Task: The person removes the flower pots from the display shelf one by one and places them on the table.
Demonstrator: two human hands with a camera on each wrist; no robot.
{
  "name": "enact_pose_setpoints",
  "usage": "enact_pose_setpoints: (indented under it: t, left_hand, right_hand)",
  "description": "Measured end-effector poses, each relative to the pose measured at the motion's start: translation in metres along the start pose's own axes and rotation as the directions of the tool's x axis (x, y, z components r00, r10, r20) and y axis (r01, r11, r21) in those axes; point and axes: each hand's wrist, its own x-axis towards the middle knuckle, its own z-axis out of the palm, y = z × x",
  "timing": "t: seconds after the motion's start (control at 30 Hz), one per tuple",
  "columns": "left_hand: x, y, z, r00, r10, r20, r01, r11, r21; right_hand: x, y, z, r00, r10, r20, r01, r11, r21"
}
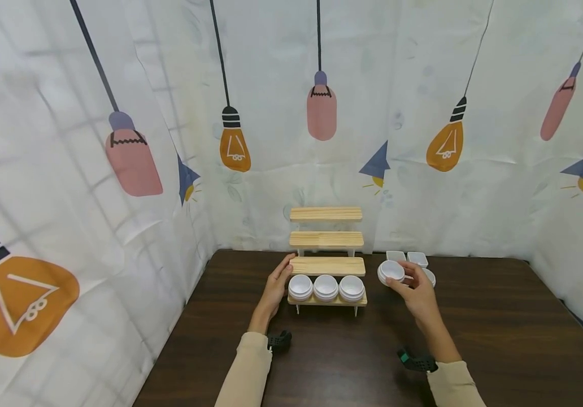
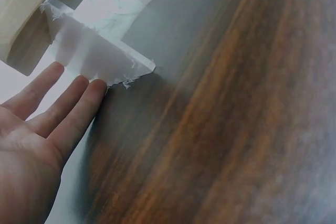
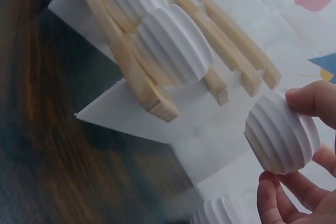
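A stepped wooden display rack (image 1: 328, 265) with white supports stands at the back middle of the table. On its lowest shelf three white ribbed bowls (image 1: 326, 287) sit in a row; the shelves above are bare. My left hand (image 1: 273, 291) is at the rack's left side. In the left wrist view, its straight fingers (image 2: 79, 116) reach the white side support (image 2: 92, 48). To the right of the rack, my right hand (image 1: 420, 294) pinches another white ribbed bowl (image 3: 283, 135) between thumb and fingers, held up with its mouth tilted.
Behind the right hand are two small square white dishes (image 1: 417, 259) and a further round white bowl (image 1: 430, 276), partly covered by the hand. A printed cloth (image 1: 271, 209) hangs right behind the dark wooden table (image 1: 342, 362).
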Motion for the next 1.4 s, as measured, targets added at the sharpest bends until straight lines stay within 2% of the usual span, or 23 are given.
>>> enact_pose_setpoints:
  t: [0.3,0.57,1.07,1.4]
  left_hand:
    - [0.0,-0.001,0.001,0.999,0.035,-0.001,-0.035,0.999,0.018]
    - [-0.003,-0.003,-0.001,0.998,0.069,0.004,-0.069,0.998,0.005]
    - [-0.003,-0.007,-0.003,0.998,0.066,0.015,-0.067,0.997,0.033]
    - [-0.002,-0.005,0.0,0.997,0.079,0.02,-0.08,0.996,0.029]
  right_hand:
    - [-0.008,0.009,-0.001,0.999,-0.047,0.017,0.046,0.999,0.023]
    - [-0.011,0.015,-0.002,0.998,-0.043,0.035,0.042,0.999,0.012]
    - [-0.008,0.033,-0.02,0.996,-0.067,0.063,0.07,0.996,-0.054]
    - [-0.003,0.044,-0.034,0.995,-0.013,0.102,0.023,0.995,-0.097]
